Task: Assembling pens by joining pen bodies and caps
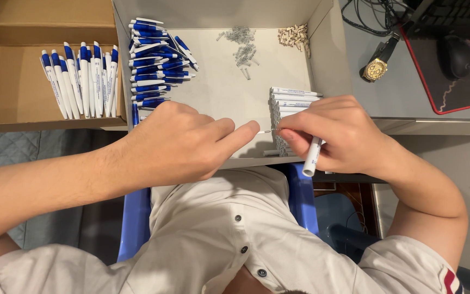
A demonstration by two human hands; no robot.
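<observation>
Pen assembly in hand: the right hand (335,133) grips a white pen barrel (311,157) over the tray (229,98); the left hand (183,142) pinches a thin refill (264,132) at its mouth. Next move, by judgement, calls for straight alignment.

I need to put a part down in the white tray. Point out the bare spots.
Bare tray floor lies between the blue pen pile and the white barrel stack, below the springs. The front edge is crowded by the left hand and right hand, which holds a barrel.
</observation>
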